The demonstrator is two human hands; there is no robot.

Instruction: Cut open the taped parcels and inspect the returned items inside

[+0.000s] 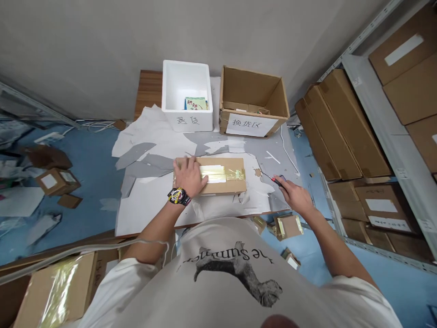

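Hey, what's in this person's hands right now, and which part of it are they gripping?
The right hand grips a small screwdriver by its handle. The left hand rests on a cardboard box, holding nothing.

The person wears a loose off-white short-sleeved T-shirt (218, 241), printed with a black animal figure (235, 273) and dark lettering (225, 257) that reads "The Sun…", and a chunky black-and-yellow wristwatch (179, 196) with red accents on the left wrist (170, 207).

One head-worn camera looks forward and steeply down, close above the left hand (189, 176) and right hand (296, 196).
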